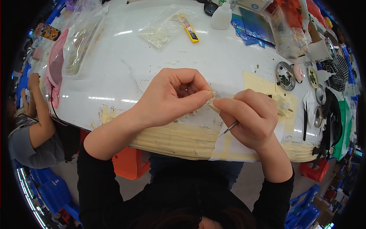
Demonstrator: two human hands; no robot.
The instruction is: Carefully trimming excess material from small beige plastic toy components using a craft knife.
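My left hand [167, 97] is closed in a pinch, thumb against forefinger, over the front part of the table. What sits between those fingertips is too small to make out. Close beside them, my right hand [249, 116] also pinches with thumb and forefinger, the two sets of fingertips almost meeting. A thin, pointed metal tool like tweezers [229, 128] is tucked in the right hand's curled fingers, its tip sticking out toward the table edge. Tiny pale crumbs lie on the table under the hands, partly hidden by them.
Yellowish tape [179, 139] covers the table's front edge. A yellow-and-black box cutter [189, 29] lies by a bag of small white pieces [157, 36]. Right stand round metal dishes [285, 76], one holding dark green bits. A white squeeze bottle [221, 17] stands behind. Another person [36, 133] sits at left.
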